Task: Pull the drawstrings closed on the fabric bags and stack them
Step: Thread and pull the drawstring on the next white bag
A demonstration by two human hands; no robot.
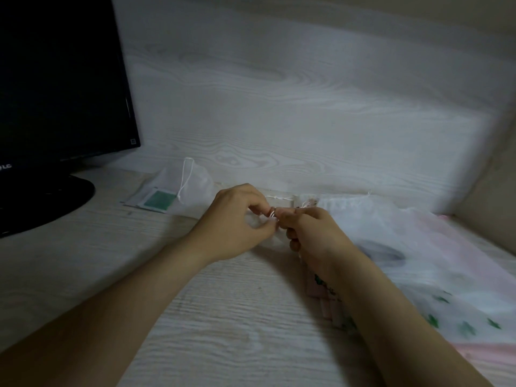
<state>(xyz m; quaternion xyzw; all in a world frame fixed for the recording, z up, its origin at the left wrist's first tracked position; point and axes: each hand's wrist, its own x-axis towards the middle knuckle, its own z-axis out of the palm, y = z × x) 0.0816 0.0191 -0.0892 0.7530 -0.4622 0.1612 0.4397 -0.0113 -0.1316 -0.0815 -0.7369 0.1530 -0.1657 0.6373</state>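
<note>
My left hand [237, 222] and my right hand [310, 236] meet at the middle of the desk. Both pinch the white drawstring [272, 215] of a sheer white fabric bag [268, 241] that lies mostly hidden beneath them. A pink-and-green printed item shows through the bag under my right wrist. A second white drawstring bag [192, 185] with a green card inside lies behind my left hand, its cord looped upward. More sheer bags [391, 236] are piled to the right.
A black monitor [61, 79] on a round stand [42, 202] fills the left side. A wood-grain wall panel [307, 107] rises behind the light wooden desk [223, 317]. A pink sheet [474, 275] lies under the pile at right.
</note>
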